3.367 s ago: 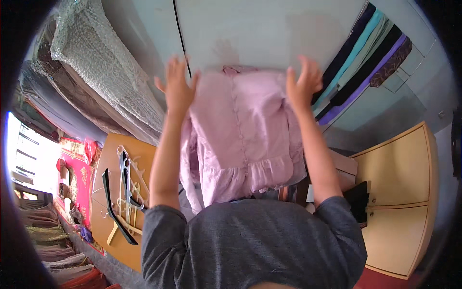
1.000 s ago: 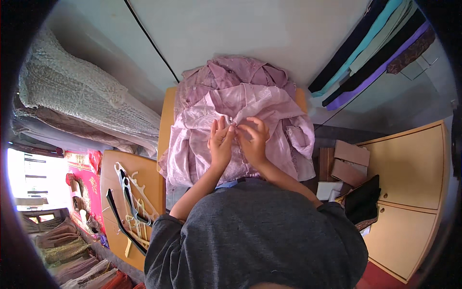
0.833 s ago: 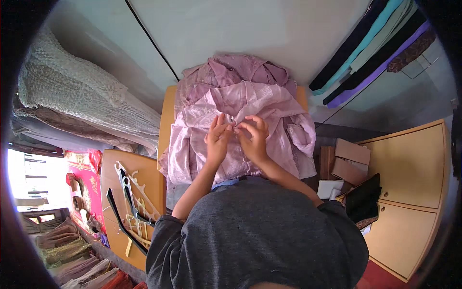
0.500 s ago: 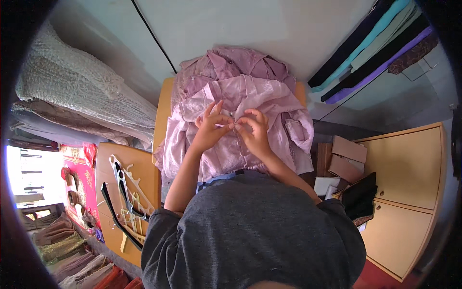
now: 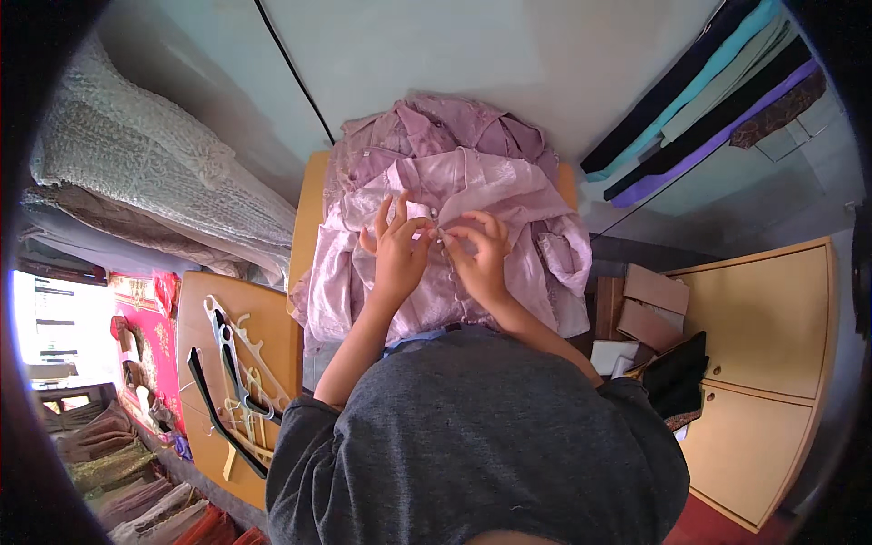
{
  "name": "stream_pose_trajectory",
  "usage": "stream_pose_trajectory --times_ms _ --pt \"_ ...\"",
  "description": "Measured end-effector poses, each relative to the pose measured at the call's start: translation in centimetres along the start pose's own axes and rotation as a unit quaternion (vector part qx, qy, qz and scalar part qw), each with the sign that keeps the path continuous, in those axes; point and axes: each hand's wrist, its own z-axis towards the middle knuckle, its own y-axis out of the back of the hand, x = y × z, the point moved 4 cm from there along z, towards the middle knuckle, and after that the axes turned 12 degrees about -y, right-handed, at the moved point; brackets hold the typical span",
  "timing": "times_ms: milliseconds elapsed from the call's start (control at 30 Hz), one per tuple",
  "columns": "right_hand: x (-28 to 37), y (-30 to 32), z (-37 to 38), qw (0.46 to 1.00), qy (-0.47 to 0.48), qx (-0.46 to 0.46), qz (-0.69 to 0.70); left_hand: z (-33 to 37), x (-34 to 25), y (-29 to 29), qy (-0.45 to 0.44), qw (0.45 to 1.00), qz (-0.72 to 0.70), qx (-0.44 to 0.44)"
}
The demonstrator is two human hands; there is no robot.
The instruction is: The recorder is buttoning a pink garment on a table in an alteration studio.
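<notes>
The pink blouse (image 5: 336, 295) lies front up on the wooden surface (image 5: 307, 204), its collar toward the far edge and its lower part toward the person. A darker mauve garment (image 5: 377, 141) lies beyond it, along the far edge. The left hand (image 5: 396, 262) pinches the front opening between thumb and forefinger, the other fingers lifted clear. The right hand (image 5: 483, 265) meets it there, thumb and forefinger also closed on the opening. The fingertips hide the exact spot, so whether a button or a loop sits between them cannot be told.

The step seems to be working one closure of the button row (image 5: 452, 275). It is probably best done with one hand steadying the cloth edge while the other guides the button, tilted edgewise. A light grip should suit this shiny, thin-looking fabric, since a hard tug could pucker it or strain the stitching. Matching both front edges evenly should help them lie straight.
</notes>
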Motion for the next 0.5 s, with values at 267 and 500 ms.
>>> stream_pose_trajectory --times_ms 267,500 --pt "2.4 1.4 1.6 0.976 0.199 0.048 -0.069 0.1 0.8 0.9 0.021 0.994 -0.074 0.071" --pt "3.1 1.3 2.3 0.947 0.248 0.1 -0.178 0.2 0.6 1.9 0.001 0.995 -0.061 0.082"
